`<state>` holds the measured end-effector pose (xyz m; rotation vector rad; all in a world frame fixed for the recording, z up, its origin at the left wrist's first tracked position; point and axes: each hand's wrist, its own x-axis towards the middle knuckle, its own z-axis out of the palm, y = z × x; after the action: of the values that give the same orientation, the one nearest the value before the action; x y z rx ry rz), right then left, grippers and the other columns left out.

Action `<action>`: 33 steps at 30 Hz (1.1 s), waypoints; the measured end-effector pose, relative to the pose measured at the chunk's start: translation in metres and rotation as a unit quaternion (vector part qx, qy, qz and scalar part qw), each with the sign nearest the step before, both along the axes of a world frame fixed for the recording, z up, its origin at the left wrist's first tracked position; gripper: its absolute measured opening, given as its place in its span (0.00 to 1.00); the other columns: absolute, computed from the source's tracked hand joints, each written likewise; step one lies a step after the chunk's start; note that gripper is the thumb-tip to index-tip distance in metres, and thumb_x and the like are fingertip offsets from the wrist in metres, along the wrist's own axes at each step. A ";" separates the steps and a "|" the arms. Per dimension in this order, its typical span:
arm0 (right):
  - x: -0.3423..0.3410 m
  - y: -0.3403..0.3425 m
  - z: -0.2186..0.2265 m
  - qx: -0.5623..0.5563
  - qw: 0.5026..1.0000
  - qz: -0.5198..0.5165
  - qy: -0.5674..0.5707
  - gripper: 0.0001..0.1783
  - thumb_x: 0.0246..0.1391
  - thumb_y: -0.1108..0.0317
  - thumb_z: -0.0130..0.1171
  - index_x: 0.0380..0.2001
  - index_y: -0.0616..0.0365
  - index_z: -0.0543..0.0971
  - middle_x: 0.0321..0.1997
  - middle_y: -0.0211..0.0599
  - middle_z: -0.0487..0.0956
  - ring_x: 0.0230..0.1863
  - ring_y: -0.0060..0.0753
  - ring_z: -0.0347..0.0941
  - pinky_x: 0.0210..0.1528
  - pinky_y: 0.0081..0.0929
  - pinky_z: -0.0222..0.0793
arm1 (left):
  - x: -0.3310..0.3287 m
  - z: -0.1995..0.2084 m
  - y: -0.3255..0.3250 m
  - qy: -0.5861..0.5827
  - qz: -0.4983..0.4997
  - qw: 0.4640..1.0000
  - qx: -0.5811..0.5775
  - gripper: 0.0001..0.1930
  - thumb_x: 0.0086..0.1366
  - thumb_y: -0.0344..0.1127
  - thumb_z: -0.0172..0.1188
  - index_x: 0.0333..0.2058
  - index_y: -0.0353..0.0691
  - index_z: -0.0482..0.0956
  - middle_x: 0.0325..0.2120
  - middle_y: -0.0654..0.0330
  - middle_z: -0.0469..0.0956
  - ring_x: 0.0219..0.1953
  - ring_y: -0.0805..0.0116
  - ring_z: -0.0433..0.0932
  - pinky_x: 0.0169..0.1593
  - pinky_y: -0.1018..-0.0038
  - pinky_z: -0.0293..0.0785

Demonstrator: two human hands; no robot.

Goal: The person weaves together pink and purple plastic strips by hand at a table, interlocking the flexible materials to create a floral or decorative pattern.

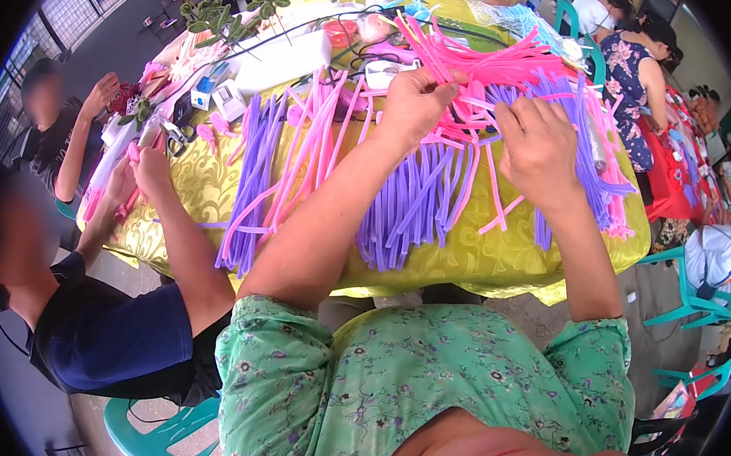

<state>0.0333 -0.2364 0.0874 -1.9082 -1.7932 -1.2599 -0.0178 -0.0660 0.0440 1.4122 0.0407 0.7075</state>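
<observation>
My left hand is closed in a pinch at the near end of a pile of bright pink pipe cleaners. A pink looped pipe cleaner piece lies between my hands, and the left fingertips seem to grip it. Beside it, my right hand has its fingers curled and pressed together at a pale pink strand; exactly what lies in them is partly hidden. Purple pipe cleaners spread below both hands. More purple stems and light pink stems lie to the left of my left forearm.
A yellow patterned cloth covers the table. Green leafy pipe cleaner stems, a white box and scissors lie at the left. A person works close by my left arm. Green chairs stand at right.
</observation>
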 end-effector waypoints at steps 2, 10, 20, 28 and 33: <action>-0.001 0.000 0.000 0.000 1.000 0.002 -0.007 0.16 0.27 0.78 0.52 0.28 0.62 0.73 0.24 0.36 0.67 0.26 0.36 0.66 0.27 0.31 0.59 | -0.001 0.001 -0.001 -0.010 -0.001 1.000 0.016 0.09 0.53 0.24 0.53 0.33 0.34 0.78 0.21 0.64 0.74 0.20 0.81 0.67 0.24 0.83 0.62; 0.006 0.018 -0.008 -0.033 0.999 0.008 0.040 0.15 0.25 0.79 0.54 0.26 0.59 0.73 0.24 0.35 0.67 0.26 0.38 0.66 0.27 0.33 0.60 | -0.001 -0.002 -0.003 -0.068 -0.035 0.996 0.043 0.09 0.53 0.23 0.54 0.34 0.34 0.77 0.26 0.61 0.76 0.26 0.79 0.71 0.30 0.84 0.67; 0.029 0.048 -0.020 0.022 0.778 0.110 0.618 0.15 0.41 0.84 0.54 0.34 0.63 0.64 0.29 0.38 0.72 0.24 0.25 0.74 0.21 0.17 0.70 | -0.001 0.003 -0.007 -0.045 -0.023 0.999 0.015 0.08 0.53 0.21 0.54 0.34 0.33 0.75 0.27 0.58 0.77 0.27 0.76 0.73 0.32 0.81 0.71; 0.048 0.058 -0.017 -0.040 0.644 0.175 0.743 0.09 0.44 0.78 0.55 0.33 0.62 0.73 0.25 0.34 0.74 0.23 0.21 0.72 0.20 0.15 0.68 | 0.000 -0.002 -0.007 -0.074 -0.020 0.985 -0.153 0.05 0.55 0.24 0.54 0.32 0.32 0.72 0.25 0.58 0.75 0.24 0.73 0.74 0.24 0.79 0.73; 0.078 0.057 -0.030 -0.021 0.589 0.230 0.774 0.05 0.46 0.75 0.55 0.29 0.63 0.75 0.24 0.30 0.75 0.24 0.19 0.71 0.26 0.16 0.68 | -0.004 0.006 -0.006 0.080 -0.013 0.994 -0.072 0.07 0.57 0.30 0.55 0.33 0.33 0.72 0.25 0.59 0.74 0.21 0.74 0.73 0.23 0.80 0.72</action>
<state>0.1112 -0.1793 0.0576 -1.3265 -0.9843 0.6671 -0.0221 -0.0715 0.0496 1.3253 0.1940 0.5572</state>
